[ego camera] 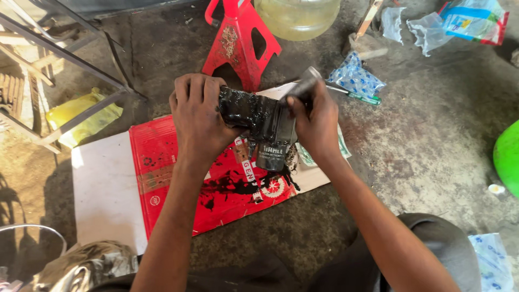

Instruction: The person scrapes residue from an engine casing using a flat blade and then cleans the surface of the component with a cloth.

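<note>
We see the left hand [200, 116] with its fingers curled tight over one end of an oily black part [251, 113], gripping it from above. The right hand [316, 121] has its fingers closed round a grey scraper [303, 85], whose blade is pressed onto the part's other end. A black filter [272, 154], a single dark cylinder, hangs from the part's underside between the two wrists. All of this is held just above one flattened red and white carton [162, 173] that lies on the concrete floor [421, 146] and is spattered with black oil below the filter. Beyond the hands stands one red jack stand [238, 43], and just beside it one clear jug [297, 16] with a yellowish liquid in it. We count three plastic bags nearby: a blue-patterned bag [354, 78] right of the scraper, a printed packet [476, 19] at the top right, and a yellow bag [81, 116] under a metal frame [65, 54] on the left. A green round object [508, 157] shows at the right edge.
</note>
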